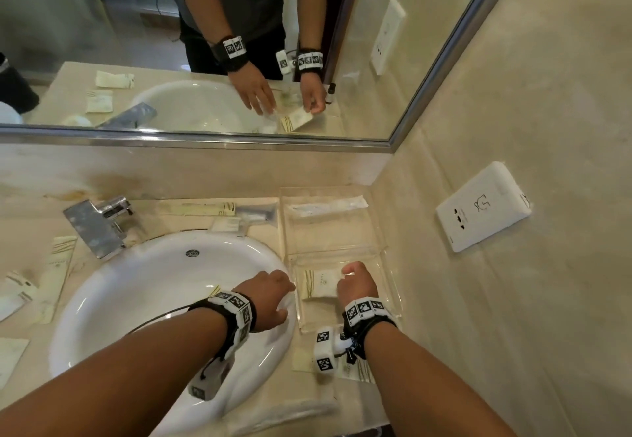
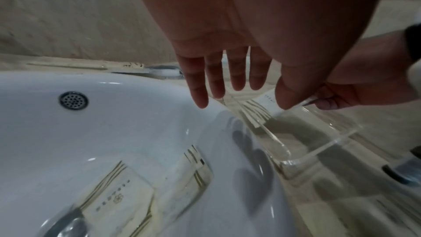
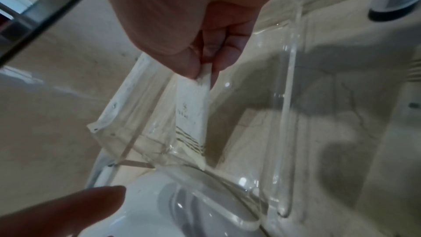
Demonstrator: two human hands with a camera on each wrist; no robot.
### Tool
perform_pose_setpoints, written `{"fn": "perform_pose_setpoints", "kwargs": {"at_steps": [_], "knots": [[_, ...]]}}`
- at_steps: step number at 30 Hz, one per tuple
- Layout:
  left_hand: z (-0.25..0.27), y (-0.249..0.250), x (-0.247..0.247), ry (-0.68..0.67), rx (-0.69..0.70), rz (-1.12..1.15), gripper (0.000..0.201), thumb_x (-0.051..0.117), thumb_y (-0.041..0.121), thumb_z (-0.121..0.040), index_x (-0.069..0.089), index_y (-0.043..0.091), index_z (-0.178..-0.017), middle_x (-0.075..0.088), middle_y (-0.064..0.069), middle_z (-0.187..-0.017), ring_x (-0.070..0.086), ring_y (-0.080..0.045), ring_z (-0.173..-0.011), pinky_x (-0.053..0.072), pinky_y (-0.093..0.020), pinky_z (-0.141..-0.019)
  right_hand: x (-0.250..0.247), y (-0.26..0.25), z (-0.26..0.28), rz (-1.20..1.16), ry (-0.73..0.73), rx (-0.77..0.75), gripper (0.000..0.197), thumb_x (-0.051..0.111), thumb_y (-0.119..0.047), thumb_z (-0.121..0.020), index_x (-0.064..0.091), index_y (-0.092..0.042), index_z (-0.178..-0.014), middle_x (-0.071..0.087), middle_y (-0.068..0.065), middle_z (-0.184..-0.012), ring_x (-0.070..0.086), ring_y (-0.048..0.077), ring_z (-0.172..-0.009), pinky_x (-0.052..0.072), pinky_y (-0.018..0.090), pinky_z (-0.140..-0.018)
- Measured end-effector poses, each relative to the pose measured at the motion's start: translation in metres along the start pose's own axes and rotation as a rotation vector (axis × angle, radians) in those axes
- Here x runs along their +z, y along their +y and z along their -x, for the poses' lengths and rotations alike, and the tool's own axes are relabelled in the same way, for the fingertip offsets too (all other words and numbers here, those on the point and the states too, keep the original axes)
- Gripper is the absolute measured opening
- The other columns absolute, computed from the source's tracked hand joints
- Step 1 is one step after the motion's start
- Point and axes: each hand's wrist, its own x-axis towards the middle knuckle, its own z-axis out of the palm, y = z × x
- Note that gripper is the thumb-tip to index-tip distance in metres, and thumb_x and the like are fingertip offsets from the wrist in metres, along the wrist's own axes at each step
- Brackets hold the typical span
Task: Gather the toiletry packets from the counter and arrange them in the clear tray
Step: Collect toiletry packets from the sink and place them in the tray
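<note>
The clear tray (image 1: pixel 393 294) stands right of the sink. My right hand (image 1: pixel 352 276) pinches one end of a cream striped packet (image 1: pixel 319 284) and holds it down in the tray's near compartment. In the right wrist view thumb and forefinger (image 3: pixel 189 64) clamp the packet (image 3: pixel 191 113) by its top edge. A long white packet (image 1: pixel 328 205) lies in the far compartment. My left hand (image 1: pixel 273 296) hovers over the sink rim beside the tray's left wall (image 2: pixel 273 143), with straight, spread fingers (image 2: pixel 214 78) holding nothing. Two striped packets (image 2: pixel 118 192) lie in the basin under my left wrist.
More packets lie behind the basin (image 1: pixel 205 209), on the counter's left (image 1: pixel 61 265) and at the front under my right wrist (image 1: pixel 355 373). A chrome faucet (image 1: pixel 99 224) stands at the back left. The side wall with a socket (image 1: pixel 482 205) is close beside the tray.
</note>
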Motion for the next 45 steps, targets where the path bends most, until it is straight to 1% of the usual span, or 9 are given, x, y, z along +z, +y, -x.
{"fn": "perform_pose_setpoints", "kwargs": {"at_steps": [3,8,12,17,20,25,29,32,45], "knots": [[-0.009,0.003,-0.001,-0.034,0.020,-0.040,0.057,0.052,0.045,-0.093,0.040,0.027,-0.146,0.034,0.006,-0.152,0.040,-0.021,-0.131,0.042,-0.038,-0.105,0.012,-0.001,-0.017,0.083,-0.079,-0.023,0.031,0.046,-0.001,-0.091,0.066,-0.023,-0.099,0.067,-0.005,-0.101,0.065,0.018,-0.095,0.048,0.024,-0.079],[-0.027,0.007,0.002,-0.022,0.071,-0.138,0.053,0.052,0.041,-0.093,0.045,0.023,-0.142,0.032,0.004,-0.154,0.031,-0.023,-0.140,0.043,-0.043,-0.105,0.025,0.002,-0.035,0.094,-0.140,-0.012,0.043,0.046,0.000,-0.092,0.071,-0.026,-0.116,0.070,-0.004,-0.121,0.066,0.018,-0.106,0.050,0.024,-0.089],[-0.040,0.008,0.016,-0.034,0.128,-0.205,0.058,0.051,0.044,-0.091,0.042,0.019,-0.143,0.029,0.000,-0.157,0.025,-0.028,-0.144,0.043,-0.046,-0.105,0.028,0.004,-0.040,0.176,-0.150,-0.083,0.040,0.051,-0.010,-0.095,0.067,-0.024,-0.129,0.064,-0.004,-0.135,0.061,0.016,-0.119,0.044,0.021,-0.096],[-0.052,0.016,0.032,-0.049,0.153,-0.313,0.071,0.047,0.053,-0.091,0.035,0.014,-0.149,0.021,-0.004,-0.161,0.015,-0.030,-0.148,0.032,-0.048,-0.112,0.034,0.011,-0.038,0.358,-0.172,-0.226,0.046,0.052,-0.019,-0.097,0.053,-0.023,-0.143,0.045,-0.007,-0.150,0.053,0.013,-0.128,0.035,0.017,-0.103],[-0.057,0.019,0.037,-0.025,0.133,-0.345,0.073,0.046,0.055,-0.091,0.035,0.011,-0.149,0.022,-0.006,-0.160,0.017,-0.028,-0.147,0.031,-0.047,-0.111,0.033,0.010,-0.039,0.457,-0.206,-0.329,0.052,0.055,-0.022,-0.096,0.047,-0.023,-0.147,0.038,-0.006,-0.155,0.047,0.015,-0.134,0.038,0.027,-0.110],[-0.060,0.021,0.040,-0.024,0.123,-0.405,0.076,0.046,0.055,-0.091,0.035,0.006,-0.149,0.020,-0.009,-0.160,0.018,-0.030,-0.146,0.033,-0.049,-0.108,0.028,0.017,-0.034,0.591,-0.147,-0.384,0.063,0.062,-0.027,-0.094,0.036,-0.031,-0.151,0.025,-0.003,-0.159,0.033,0.022,-0.139,0.040,0.034,-0.108],[-0.060,0.025,0.037,-0.041,0.132,-0.364,0.076,0.048,0.053,-0.092,0.026,0.014,-0.152,0.013,-0.007,-0.162,0.016,-0.031,-0.147,0.031,-0.050,-0.110,0.024,0.022,-0.031,0.607,-0.064,-0.451,0.056,0.065,-0.028,-0.091,0.045,-0.033,-0.143,0.037,-0.002,-0.145,0.042,0.019,-0.127,0.044,0.031,-0.100],[-0.058,0.022,0.040,-0.038,0.162,-0.395,0.072,0.046,0.054,-0.092,0.032,0.013,-0.150,0.016,-0.005,-0.161,0.018,-0.030,-0.145,0.032,-0.051,-0.108,0.023,0.023,-0.030,0.589,-0.106,-0.482,0.044,0.061,-0.021,-0.093,0.053,-0.030,-0.135,0.043,-0.003,-0.135,0.047,0.017,-0.118,0.047,0.029,-0.095],[-0.056,0.021,0.046,0.023,0.146,-0.380,0.077,0.048,0.056,-0.091,0.039,0.003,-0.146,0.020,-0.010,-0.160,0.023,-0.028,-0.142,0.034,-0.048,-0.107,0.033,0.015,-0.031,0.581,-0.151,-0.479,0.047,0.055,-0.010,-0.093,0.055,-0.031,-0.136,0.044,-0.001,-0.137,0.048,0.019,-0.119,0.046,0.027,-0.094]]}}
